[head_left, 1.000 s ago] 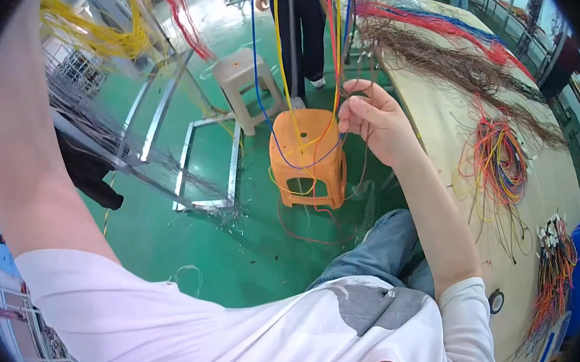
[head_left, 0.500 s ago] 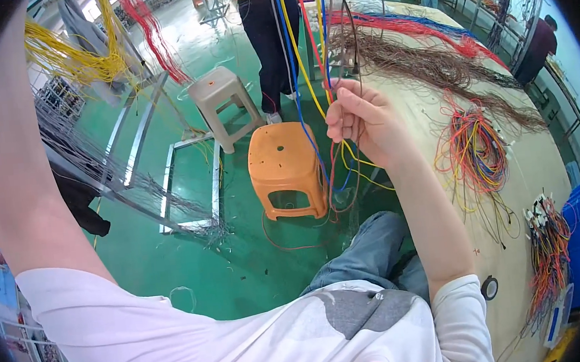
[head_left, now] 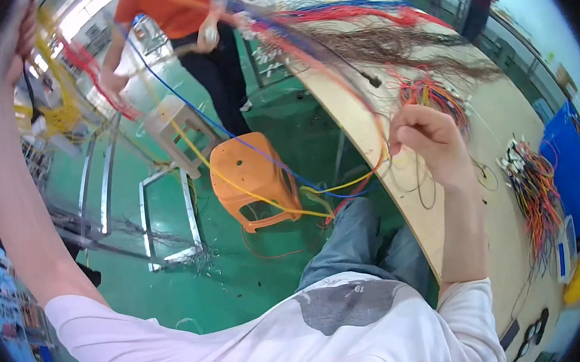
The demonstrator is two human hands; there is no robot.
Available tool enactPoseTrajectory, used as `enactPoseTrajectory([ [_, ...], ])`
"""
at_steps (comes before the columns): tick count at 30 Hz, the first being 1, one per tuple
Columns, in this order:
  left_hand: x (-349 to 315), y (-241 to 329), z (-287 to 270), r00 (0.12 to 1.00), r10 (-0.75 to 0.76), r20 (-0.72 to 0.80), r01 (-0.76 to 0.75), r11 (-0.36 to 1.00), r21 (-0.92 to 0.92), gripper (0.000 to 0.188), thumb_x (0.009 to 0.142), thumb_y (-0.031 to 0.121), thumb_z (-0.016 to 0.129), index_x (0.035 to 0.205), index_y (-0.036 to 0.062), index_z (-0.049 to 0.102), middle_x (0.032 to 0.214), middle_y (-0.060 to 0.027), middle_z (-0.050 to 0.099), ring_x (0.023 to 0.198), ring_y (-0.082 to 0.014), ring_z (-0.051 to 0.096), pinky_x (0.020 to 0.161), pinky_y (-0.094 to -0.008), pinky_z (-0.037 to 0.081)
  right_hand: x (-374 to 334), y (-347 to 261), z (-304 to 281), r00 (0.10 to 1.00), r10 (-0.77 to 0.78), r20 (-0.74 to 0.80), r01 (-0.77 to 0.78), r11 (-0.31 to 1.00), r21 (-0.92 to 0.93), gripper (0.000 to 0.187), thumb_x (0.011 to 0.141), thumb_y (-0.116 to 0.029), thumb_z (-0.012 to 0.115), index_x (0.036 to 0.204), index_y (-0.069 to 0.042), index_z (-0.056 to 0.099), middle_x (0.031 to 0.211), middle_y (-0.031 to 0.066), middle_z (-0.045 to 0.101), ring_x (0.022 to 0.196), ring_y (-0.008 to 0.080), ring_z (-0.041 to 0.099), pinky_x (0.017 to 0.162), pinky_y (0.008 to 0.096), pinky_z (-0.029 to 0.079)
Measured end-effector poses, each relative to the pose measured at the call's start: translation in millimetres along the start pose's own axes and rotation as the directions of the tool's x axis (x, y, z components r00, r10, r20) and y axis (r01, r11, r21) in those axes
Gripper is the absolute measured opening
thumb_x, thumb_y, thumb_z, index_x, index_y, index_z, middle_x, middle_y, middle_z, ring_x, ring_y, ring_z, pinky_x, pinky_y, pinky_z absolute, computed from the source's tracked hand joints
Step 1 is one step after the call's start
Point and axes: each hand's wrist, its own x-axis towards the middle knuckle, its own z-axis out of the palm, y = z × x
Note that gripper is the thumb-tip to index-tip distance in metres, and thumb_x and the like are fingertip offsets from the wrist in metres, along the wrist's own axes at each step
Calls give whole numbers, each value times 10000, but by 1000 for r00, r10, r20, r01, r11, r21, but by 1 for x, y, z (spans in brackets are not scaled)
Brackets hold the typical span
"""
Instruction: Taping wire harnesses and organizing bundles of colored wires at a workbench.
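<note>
My right hand [head_left: 431, 142] is closed in a pinch over the edge of the wooden table, with thin wires at its fingertips. A red-orange wire [head_left: 376, 122] runs down past those fingertips, blurred by motion. Raised at the far upper left, my left hand [head_left: 24, 42] has curled fingers; blur and the picture's rim hide what they hold. Long blue wire [head_left: 212, 122] and yellow wire [head_left: 215, 174] sag across between the hands and droop to my knees. A black wire end with a small connector [head_left: 372, 79] hangs above my right hand.
An orange stool [head_left: 243, 154] and a grey stool [head_left: 178, 125] stand on the green floor near a metal frame [head_left: 145, 221]. A person in an orange top [head_left: 175, 15] stands opposite. Wire bundles [head_left: 535, 187] lie on the table [head_left: 361, 126], beside a blue bin [head_left: 572, 170].
My view has turned to the right. My left hand has come into sight at the upper left. The wires beside my right hand have swung from hanging upright to slanting across.
</note>
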Motion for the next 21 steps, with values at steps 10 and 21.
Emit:
enactPoseTrajectory([
  [10, -18, -4, -4, 996, 6, 87, -7, 1000, 12, 179, 842, 310, 496, 772, 146, 507, 526, 105, 315, 409, 23, 242, 341, -146, 169, -27, 5, -45, 875, 469, 120, -375, 813, -445, 115, 763, -96, 545, 808, 9, 553, 696, 59, 557, 665, 102, 540, 589, 247, 428],
  [21, -176, 58, 161, 432, -312, 846, -400, 775, 490, 290, 853, 325, 465, 738, 66, 523, 539, 21, 415, 477, -74, 377, 440, -216, 327, 76, -97, 74, 866, -256, 429, 332, 937, -112, 276, 761, -218, 575, 882, 29, 545, 732, 47, 557, 691, 126, 515, 643, 248, 397],
])
